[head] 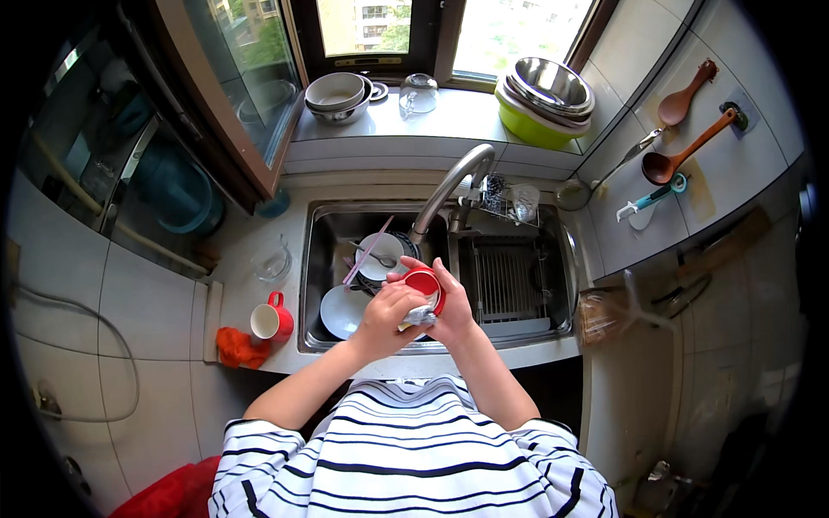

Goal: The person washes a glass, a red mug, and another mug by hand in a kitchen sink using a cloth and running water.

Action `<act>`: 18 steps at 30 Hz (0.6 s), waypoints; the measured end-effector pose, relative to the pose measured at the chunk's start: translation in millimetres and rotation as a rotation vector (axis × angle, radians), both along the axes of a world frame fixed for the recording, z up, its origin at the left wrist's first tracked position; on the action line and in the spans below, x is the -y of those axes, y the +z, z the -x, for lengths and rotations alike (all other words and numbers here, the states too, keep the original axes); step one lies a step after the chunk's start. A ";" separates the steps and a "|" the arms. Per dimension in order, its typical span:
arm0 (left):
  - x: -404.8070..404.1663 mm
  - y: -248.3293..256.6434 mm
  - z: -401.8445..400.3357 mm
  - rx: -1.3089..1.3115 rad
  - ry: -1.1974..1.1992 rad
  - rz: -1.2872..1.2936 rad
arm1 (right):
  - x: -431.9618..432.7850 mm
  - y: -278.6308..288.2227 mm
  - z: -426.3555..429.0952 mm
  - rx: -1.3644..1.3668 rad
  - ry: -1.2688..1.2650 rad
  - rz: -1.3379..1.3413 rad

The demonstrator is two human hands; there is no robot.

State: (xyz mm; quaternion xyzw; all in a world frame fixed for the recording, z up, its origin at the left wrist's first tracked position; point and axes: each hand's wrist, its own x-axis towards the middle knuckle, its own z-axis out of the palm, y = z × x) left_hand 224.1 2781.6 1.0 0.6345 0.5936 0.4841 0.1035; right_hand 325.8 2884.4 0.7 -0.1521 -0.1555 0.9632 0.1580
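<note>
Above the left sink basin (313, 272), my right hand (453, 304) holds a small red round lid or cup (422, 281) with a pale rim, tilted toward me. My left hand (385, 312) is closed on a crumpled silvery scrubber or wrapper (421, 316), pressed close to the red piece. Which of the two the silvery thing is, I cannot tell. Below my hands, the basin holds a white bowl (379, 249) with a metal spoon (387, 261) and pink chopsticks (372, 246). Another white bowl (342, 314) sits nearer to me, partly hidden by my left hand.
The faucet (447, 184) arches over the sink. A draining rack (502, 278) fills the right basin. On the left counter are a red mug (278, 320), an orange cloth (239, 348) and a glass cup (272, 262). Stacked basins (544, 116) stand on the sill; ladles (693, 146) hang at right.
</note>
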 end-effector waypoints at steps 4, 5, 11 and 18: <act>-0.6 3.4 4.9 -0.236 0.020 0.009 | 1.9 10.9 -2.8 0.057 -0.061 -0.028; -4.9 5.9 -0.4 -0.274 0.100 -0.011 | 0.8 11.7 -1.5 0.060 -0.083 -0.035; -11.5 24.6 -24.6 -0.064 0.146 0.042 | -3.8 17.9 -3.1 0.041 -0.157 -0.117; -10.5 25.2 9.5 -0.397 -0.025 0.024 | -7.6 23.9 -1.2 0.093 -0.088 -0.135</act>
